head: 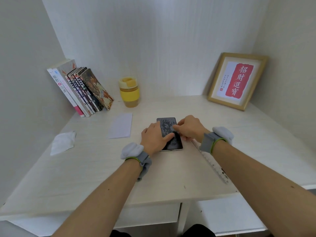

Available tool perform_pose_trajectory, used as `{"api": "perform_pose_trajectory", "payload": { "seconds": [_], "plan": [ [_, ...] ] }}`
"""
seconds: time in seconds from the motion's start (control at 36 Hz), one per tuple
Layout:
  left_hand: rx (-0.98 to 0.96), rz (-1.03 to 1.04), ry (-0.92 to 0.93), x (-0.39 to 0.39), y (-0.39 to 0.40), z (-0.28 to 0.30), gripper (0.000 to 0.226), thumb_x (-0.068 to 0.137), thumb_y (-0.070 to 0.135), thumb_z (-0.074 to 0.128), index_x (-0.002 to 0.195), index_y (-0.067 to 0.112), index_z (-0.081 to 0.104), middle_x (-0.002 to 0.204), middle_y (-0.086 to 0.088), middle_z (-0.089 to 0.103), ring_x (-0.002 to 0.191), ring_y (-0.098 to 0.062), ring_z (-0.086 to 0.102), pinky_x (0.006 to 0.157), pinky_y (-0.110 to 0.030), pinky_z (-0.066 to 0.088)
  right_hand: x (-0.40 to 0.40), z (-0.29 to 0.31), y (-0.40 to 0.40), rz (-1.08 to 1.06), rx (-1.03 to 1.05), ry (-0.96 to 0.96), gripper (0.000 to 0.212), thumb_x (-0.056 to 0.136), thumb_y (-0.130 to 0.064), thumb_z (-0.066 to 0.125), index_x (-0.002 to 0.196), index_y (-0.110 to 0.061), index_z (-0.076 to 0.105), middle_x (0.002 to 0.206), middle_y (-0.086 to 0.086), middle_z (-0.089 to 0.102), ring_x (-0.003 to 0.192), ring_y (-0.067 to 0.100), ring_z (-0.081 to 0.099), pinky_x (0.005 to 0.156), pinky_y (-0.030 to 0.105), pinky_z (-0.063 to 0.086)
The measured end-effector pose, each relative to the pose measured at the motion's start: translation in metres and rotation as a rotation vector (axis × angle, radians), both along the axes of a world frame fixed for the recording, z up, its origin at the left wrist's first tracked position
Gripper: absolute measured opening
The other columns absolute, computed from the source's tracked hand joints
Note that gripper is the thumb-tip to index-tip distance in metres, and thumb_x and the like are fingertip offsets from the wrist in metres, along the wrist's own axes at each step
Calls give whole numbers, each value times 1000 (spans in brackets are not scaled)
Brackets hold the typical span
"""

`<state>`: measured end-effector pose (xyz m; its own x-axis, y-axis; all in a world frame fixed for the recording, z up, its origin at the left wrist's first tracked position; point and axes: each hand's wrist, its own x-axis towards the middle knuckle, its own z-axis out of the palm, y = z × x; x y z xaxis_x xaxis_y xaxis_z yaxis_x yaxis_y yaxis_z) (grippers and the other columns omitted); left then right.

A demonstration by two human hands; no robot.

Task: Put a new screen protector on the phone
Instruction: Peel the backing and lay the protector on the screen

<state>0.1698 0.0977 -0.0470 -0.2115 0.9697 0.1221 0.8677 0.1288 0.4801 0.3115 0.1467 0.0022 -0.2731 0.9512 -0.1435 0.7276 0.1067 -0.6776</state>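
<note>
A dark phone [168,127] lies flat on the white desk [95,168], its screen mottled with grey patches under a screen protector [166,123]. My left hand [153,137] rests over the phone's left edge, its thumb stretched across and pressing on the lower screen. My right hand [189,129] is at the phone's right edge, with bent fingers touching the upper screen and the thumb beside the edge. The hands hide much of both long edges. Grey bands wrap both wrists.
A white paper sleeve [120,125] and a crumpled wipe [62,142] lie to the left. A clear ruler [213,165] lies under my right forearm. Leaning books [80,89], a yellow cup [129,91] and a framed print [236,81] stand at the back.
</note>
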Motion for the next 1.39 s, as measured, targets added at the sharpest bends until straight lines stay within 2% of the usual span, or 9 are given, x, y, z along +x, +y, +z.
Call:
{"api": "perform_pose_trajectory", "payload": {
  "seconds": [0.14,0.28,0.53,0.64,0.83,0.92,1.06,1.19,1.39],
  "plan": [
    [-8,-26,9,-2,3,-3,69,87,61,52,134,12,42,132,-9,50,122,-27,47,105,-43,36,-3,0,-4,-2,52,-52,28,89,-31,65,100,-6,73,68,12,67,56,24,62,63,32,59],
    [57,-35,-33,0,0,-3,76,86,56,57,142,10,34,142,-7,44,129,-26,43,107,-43,35,-2,-4,-3,-24,53,-6,30,87,-32,69,102,-7,72,72,12,67,79,30,69,80,42,58],
    [194,29,-231,-1,-2,6,68,89,41,63,142,10,34,134,-7,53,123,-25,50,103,-41,40,-3,-8,9,-50,64,42,41,90,-31,66,121,-5,60,103,19,69,87,33,70,82,46,57],
    [239,99,-371,-4,5,18,60,90,28,64,140,9,37,114,-4,62,110,-20,56,98,-35,43,-5,-5,19,-9,78,2,47,93,-33,61,133,-8,54,123,17,63,107,33,63,95,45,51],
    [263,143,-448,-8,25,23,25,92,23,60,115,14,65,100,-4,68,100,-21,61,91,-34,49,-12,-7,36,11,119,-9,41,96,-29,56,134,-12,56,132,12,58,120,30,55,105,42,43],
    [277,162,-484,-8,31,20,16,92,21,59,102,16,71,99,-2,70,95,-17,62,84,-28,49,-15,-11,41,-11,132,24,33,94,-27,59,124,-14,64,126,11,63,113,29,60,101,42,47],
    [269,193,-617,-11,31,20,14,92,18,58,100,16,69,94,-2,67,89,-16,59,78,-26,46,-18,-16,47,-144,121,222,12,89,-22,64,95,-17,73,105,11,70,97,30,66,89,43,55],
    [246,206,-688,-15,28,19,11,92,16,57,98,19,66,90,1,65,86,-14,58,73,-23,41,-17,-14,48,-173,27,354,12,90,-21,65,92,-10,69,90,12,70,69,19,61,54,27,51],
    [265,211,-687,-17,28,21,5,91,22,60,92,22,65,91,-3,69,83,-14,59,73,-27,46,-13,-10,44,-171,76,462,12,91,-21,63,92,-11,69,78,4,67,61,13,56,52,24,47]
  ]
}}
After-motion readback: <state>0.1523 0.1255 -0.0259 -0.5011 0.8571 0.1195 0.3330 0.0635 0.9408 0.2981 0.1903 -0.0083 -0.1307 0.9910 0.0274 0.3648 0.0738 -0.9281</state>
